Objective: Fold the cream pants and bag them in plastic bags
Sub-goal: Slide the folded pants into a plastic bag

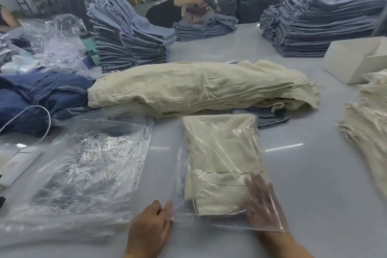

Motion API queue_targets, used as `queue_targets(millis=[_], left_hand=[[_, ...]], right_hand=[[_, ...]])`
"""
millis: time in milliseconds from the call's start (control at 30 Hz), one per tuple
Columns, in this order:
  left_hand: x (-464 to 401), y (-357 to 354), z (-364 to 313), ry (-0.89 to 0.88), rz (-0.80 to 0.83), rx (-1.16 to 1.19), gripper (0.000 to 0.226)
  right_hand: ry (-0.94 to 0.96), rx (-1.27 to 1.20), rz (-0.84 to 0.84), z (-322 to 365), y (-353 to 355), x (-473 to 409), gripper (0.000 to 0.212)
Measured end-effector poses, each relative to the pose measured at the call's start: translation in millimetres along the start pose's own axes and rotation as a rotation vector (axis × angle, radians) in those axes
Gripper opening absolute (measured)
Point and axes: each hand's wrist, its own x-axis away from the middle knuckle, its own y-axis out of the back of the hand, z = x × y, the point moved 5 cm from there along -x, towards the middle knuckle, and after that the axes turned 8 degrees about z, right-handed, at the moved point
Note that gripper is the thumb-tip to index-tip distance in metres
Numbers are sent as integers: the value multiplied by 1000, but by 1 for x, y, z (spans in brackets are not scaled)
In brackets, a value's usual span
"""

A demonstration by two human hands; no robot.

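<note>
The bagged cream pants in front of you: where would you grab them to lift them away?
Probably by the near open end of the plastic bag, from the person's side: the left hand already pinches that edge, and the right hand lies inside against the folded cream pants.

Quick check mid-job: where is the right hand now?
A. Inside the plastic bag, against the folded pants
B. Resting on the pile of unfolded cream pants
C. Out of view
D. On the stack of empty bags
A: the right hand shows through the clear bag, flat against the folded pants, while the left hand pinches the bag's open edge.
</note>
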Motion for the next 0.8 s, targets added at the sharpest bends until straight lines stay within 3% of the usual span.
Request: queue_targets(millis=[67, 133, 167, 233, 300, 433, 533, 633, 667, 733, 800], left_hand=[[10, 1, -7, 4, -39, 50, 46], [18, 3, -10, -23, -56, 164, 45], [22, 3, -9, -26, -57, 254, 42], [27, 2, -1, 79, -19, 493, 28], [33, -7, 8, 249, 104, 719, 24], [47, -13, 9, 350, 255, 913, 26], [51, -16, 16, 460, 287, 1140, 18], [51, -13, 27, 582, 251, 1239, 12], [50, -12, 30, 589, 246, 1247, 11], [46, -9, 35, 580, 256, 1296, 16], [43, -7, 40, 567, 269, 1329, 25]], right_hand=[[-3, -89, 228, 10, -3, 8, 61], [-111, -148, 223, 7, 2, 19, 64], [-153, -122, 185, 3, -1, 29, 76], [-239, -154, 299, 15, -18, 54, 88], [-283, -185, 347, 30, -22, 80, 61], [-437, -669, 68, 58, 1, 108, 60], [-665, -1055, -113, 59, 4, 135, 39], [-1031, -943, -544, 36, 12, 163, 38], [-1120, -855, -556, 32, 16, 161, 33], [-1201, -764, -331, 29, 11, 139, 42], [-1160, -638, -64, 27, -1, 114, 59]])
